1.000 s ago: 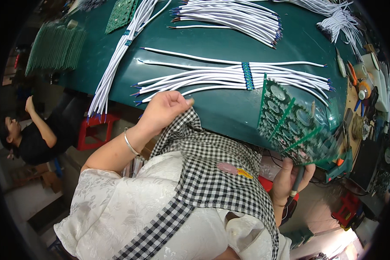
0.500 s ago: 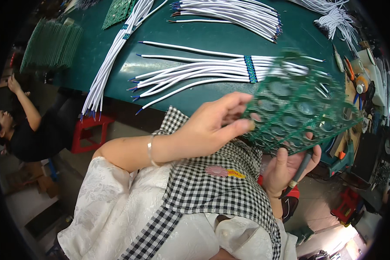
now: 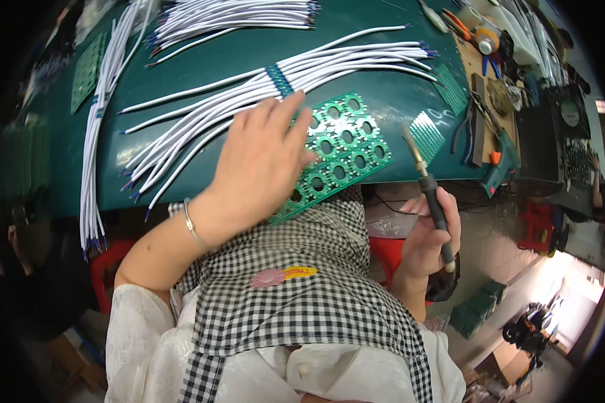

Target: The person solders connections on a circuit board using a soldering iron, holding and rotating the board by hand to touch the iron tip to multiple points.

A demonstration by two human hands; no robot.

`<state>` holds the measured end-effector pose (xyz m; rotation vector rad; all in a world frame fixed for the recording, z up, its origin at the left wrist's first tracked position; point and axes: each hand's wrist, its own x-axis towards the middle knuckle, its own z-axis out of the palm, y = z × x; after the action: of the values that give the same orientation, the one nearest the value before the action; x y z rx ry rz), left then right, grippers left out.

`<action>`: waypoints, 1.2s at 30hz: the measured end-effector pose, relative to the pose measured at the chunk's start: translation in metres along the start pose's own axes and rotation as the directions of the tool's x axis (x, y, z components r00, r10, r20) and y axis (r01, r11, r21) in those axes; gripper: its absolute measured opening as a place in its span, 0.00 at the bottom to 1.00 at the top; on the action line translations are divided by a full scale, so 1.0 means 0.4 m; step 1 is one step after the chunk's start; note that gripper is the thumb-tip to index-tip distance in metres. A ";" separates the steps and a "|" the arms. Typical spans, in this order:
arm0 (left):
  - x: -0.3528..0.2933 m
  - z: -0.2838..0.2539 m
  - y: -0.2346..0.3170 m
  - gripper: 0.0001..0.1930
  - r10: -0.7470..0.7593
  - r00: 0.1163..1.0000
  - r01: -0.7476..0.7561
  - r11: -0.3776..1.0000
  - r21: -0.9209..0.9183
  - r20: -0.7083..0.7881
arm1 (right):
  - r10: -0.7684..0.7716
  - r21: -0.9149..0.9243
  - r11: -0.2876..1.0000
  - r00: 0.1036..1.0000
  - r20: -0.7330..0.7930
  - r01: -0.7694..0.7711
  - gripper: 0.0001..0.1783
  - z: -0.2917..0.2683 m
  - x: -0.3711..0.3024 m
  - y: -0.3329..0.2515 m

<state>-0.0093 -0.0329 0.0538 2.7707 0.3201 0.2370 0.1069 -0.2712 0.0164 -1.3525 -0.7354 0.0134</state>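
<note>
Board lowered — left hand over it

Close downward fisheye from the head, rim seemingly murky

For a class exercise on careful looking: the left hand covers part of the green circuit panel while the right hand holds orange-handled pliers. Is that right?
The tool is wrong: the head view shows the right hand holding a soldering iron. The left hand does cover part of the green circuit panel.
</note>
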 end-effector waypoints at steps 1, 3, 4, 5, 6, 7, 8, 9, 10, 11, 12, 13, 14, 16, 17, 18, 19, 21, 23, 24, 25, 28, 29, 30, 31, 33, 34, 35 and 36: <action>-0.012 0.008 0.021 0.35 0.091 0.992 -0.090 0.996 0.019 -0.087 | 0.022 0.050 0.999 1.000 -0.012 -0.021 0.35 -0.016 0.000 0.010; -0.025 0.016 0.057 0.46 0.072 0.994 -0.066 0.995 -0.078 0.077 | 0.078 0.034 0.997 0.995 -0.059 -0.076 0.31 -0.044 0.015 -0.005; -0.025 0.025 0.064 0.48 0.079 0.989 -0.075 0.996 -0.037 0.123 | 0.132 0.036 0.991 0.986 -0.098 -0.129 0.27 -0.058 0.020 -0.011; -0.023 0.029 0.069 0.51 0.083 0.982 -0.086 0.996 0.006 0.169 | 0.133 0.028 0.991 0.985 -0.108 -0.131 0.27 -0.077 0.024 -0.015; -0.022 0.030 0.070 0.54 0.072 0.975 -0.077 0.997 0.013 0.211 | 0.165 0.023 0.986 0.976 -0.144 -0.163 0.24 -0.099 0.024 -0.018; -0.020 0.026 0.072 0.54 0.083 0.973 -0.087 0.996 0.005 0.217 | 0.195 0.020 0.981 0.964 -0.181 -0.195 0.21 -0.113 0.024 -0.024; -0.019 0.025 0.075 0.55 0.061 0.973 -0.060 0.998 -0.013 0.224 | 0.227 0.051 0.974 0.951 -0.211 -0.221 0.18 -0.123 0.023 -0.033; -0.018 0.022 0.077 0.55 0.039 0.972 -0.032 0.999 -0.031 0.232 | 0.229 0.042 0.973 0.948 -0.222 -0.225 0.18 -0.130 0.023 -0.036; -0.017 0.016 0.076 0.56 0.024 0.974 -0.014 0.999 -0.047 0.225 | 0.243 0.016 0.969 0.949 -0.200 -0.245 0.17 -0.137 0.024 -0.038; -0.016 0.010 0.074 0.56 0.032 0.973 -0.020 0.998 -0.055 0.230 | 0.258 -0.007 0.965 0.950 -0.176 -0.263 0.17 -0.142 0.024 -0.038; -0.015 0.005 0.073 0.56 -0.001 0.969 0.011 0.999 -0.039 0.247 | 0.281 -0.004 0.958 0.946 -0.162 -0.286 0.17 -0.150 0.023 -0.033; -0.013 0.003 0.076 0.57 -0.035 0.964 0.042 0.999 -0.022 0.263 | 0.283 -0.012 0.957 0.944 -0.167 -0.289 0.17 -0.153 0.026 -0.033; -0.013 -0.001 0.080 0.55 -0.044 0.964 0.050 0.999 -0.013 0.261 | 0.286 0.007 0.957 0.944 -0.166 -0.289 0.17 -0.150 0.031 -0.033; -0.007 -0.009 0.081 0.54 -0.003 0.963 0.015 0.999 -0.042 0.269 | 0.290 0.022 0.957 0.943 -0.165 -0.290 0.18 -0.143 0.044 -0.036; -0.004 -0.012 0.081 0.54 0.034 0.962 -0.017 0.998 -0.066 0.272 | 0.283 0.036 0.959 0.943 -0.174 -0.281 0.17 -0.137 0.055 -0.040; -0.002 -0.015 0.084 0.52 0.048 0.961 -0.020 0.994 -0.104 0.274 | 0.276 0.051 0.961 0.944 -0.182 -0.271 0.17 -0.131 0.065 -0.041; 0.001 -0.020 0.089 0.52 0.049 0.960 -0.020 0.994 -0.107 0.275 | 0.278 0.049 0.961 0.943 -0.183 -0.273 0.17 -0.126 0.073 -0.038; 0.011 -0.029 0.104 0.52 0.077 0.944 -0.037 0.991 -0.129 0.321 | 0.252 -0.055 0.965 0.963 -0.095 -0.258 0.15 -0.122 0.092 -0.032; 0.024 -0.029 0.103 0.52 0.081 0.939 -0.041 0.991 -0.127 0.333 | 0.261 -0.064 0.962 0.962 -0.080 -0.267 0.15 -0.115 0.105 -0.026; 0.032 -0.030 0.099 0.52 0.096 0.935 -0.057 0.991 -0.123 0.342 | 0.262 -0.122 0.956 0.963 -0.062 -0.268 0.15 -0.116 0.106 -0.018; 0.036 -0.029 0.098 0.52 0.111 0.930 -0.073 0.990 -0.120 0.351 | 0.263 -0.179 0.947 0.964 -0.043 -0.267 0.15 -0.117 0.106 -0.014; 0.041 -0.022 0.100 0.52 0.117 0.934 -0.081 0.990 -0.119 0.337 | 0.289 -0.164 0.942 0.956 -0.053 -0.294 0.15 -0.117 0.111 -0.007; 0.040 -0.020 0.100 0.52 0.114 0.934 -0.077 0.990 -0.122 0.339 | 0.297 -0.163 0.939 0.953 -0.060 -0.303 0.15 -0.119 0.110 -0.004; 0.040 -0.018 0.100 0.52 0.111 0.936 -0.073 0.990 -0.124 0.335 | 0.301 -0.164 0.938 0.952 -0.058 -0.306 0.15 -0.120 0.111 -0.003; 0.039 -0.016 0.099 0.52 0.108 0.937 -0.070 0.990 -0.126 0.331 | 0.298 -0.169 0.938 0.953 -0.045 -0.302 0.15 -0.121 0.115 -0.002; 0.036 -0.015 0.098 0.52 0.107 0.936 -0.068 0.990 -0.127 0.335 | 0.300 -0.176 0.937 0.953 -0.033 -0.301 0.15 -0.121 0.117 -0.001; 0.036 -0.015 0.098 0.52 0.107 0.936 -0.068 0.990 -0.125 0.336 | 0.288 -0.171 0.942 0.957 -0.029 -0.289 0.15 -0.121 0.118 0.000; 0.036 -0.014 0.098 0.52 0.105 0.936 -0.065 0.990 -0.128 0.337 | 0.275 -0.165 0.947 0.961 -0.024 -0.275 0.15 -0.121 0.121 0.001; 0.037 -0.013 0.099 0.52 0.107 0.936 -0.066 0.989 -0.128 0.336 | 0.277 -0.167 0.946 0.960 -0.022 -0.277 0.15 -0.121 0.125 0.000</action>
<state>0.0112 -0.0637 0.0745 2.6488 0.0911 -0.2016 0.1693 -0.2927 0.0383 -1.6110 -0.5511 0.1796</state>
